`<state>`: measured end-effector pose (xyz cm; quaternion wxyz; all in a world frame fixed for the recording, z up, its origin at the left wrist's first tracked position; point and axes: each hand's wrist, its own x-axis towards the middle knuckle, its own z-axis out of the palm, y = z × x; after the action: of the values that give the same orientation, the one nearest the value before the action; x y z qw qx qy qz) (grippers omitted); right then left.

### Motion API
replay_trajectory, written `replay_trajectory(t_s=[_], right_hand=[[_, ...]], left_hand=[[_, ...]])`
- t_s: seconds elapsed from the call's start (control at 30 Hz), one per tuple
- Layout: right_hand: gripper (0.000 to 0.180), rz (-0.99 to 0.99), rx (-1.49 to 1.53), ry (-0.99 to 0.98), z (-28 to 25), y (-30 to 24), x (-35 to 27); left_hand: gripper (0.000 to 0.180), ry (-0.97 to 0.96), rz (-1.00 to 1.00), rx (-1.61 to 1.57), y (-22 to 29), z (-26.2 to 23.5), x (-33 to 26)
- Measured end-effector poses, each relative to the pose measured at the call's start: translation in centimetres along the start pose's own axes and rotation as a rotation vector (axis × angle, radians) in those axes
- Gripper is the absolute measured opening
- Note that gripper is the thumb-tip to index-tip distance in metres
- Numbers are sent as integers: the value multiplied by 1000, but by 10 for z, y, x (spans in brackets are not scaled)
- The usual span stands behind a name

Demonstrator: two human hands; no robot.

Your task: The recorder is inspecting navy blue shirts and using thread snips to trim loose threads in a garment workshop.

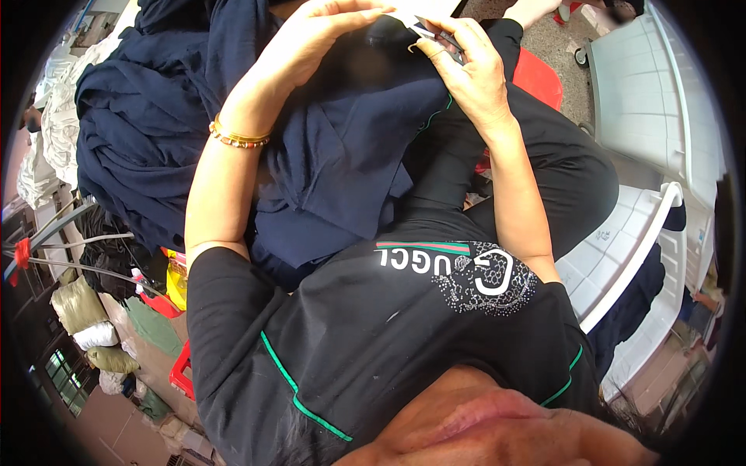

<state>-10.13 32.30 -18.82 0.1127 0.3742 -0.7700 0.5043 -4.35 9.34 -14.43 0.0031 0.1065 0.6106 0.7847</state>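
Observation:
My left hand (322,31), with bracelets (237,138) at the wrist, reaches to the top edge. Its fingertips are pressed together at a small white piece (406,15), washed out by glare. My right hand (474,74) is closed round a small dark and shiny tool (444,37) that looks like thread snips, partly hidden by the fingers. A thin yellowish curved strip crosses its thumb. Below both hands, dark navy fabric (334,155) drapes over my lap, with a green thread (435,115) along its right edge.
A large heap of navy fabric (148,116) lies to the left, with white cloth (66,116) beyond it. White plastic bins (641,101) stand on the right, one holding dark cloth (633,299). A red stool (538,80) shows behind my leg. Tied bundles (81,303) lie lower left.

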Motion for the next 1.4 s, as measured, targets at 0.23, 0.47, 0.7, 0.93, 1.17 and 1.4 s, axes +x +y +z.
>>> replay_trajectory(t_s=[0.23, 0.47, 0.7, 0.93, 1.17, 1.4], right_hand=[[33, 21, 89, 1, 0, -1, -4], [37, -151, 115, -23, -2, -13, 2], [36, -187, -27, -32, 1, -6, 0], [32, -263, -149, 19, 1, -6, 1], [28, 45, 376, -13, 10, -6, 0], [16, 357, 548, -60, -6, 10, 2]], left_hand=[[18, 87, -318, 119, 9, 9, -7], [15, 83, -276, 97, 2, -1, -7], [17, 65, -202, 8, 2, 7, -6], [22, 95, -259, -22, 1, 7, -5], [22, 45, -173, -3, -1, 8, -4], [12, 27, -254, 393, 30, -4, -6]])
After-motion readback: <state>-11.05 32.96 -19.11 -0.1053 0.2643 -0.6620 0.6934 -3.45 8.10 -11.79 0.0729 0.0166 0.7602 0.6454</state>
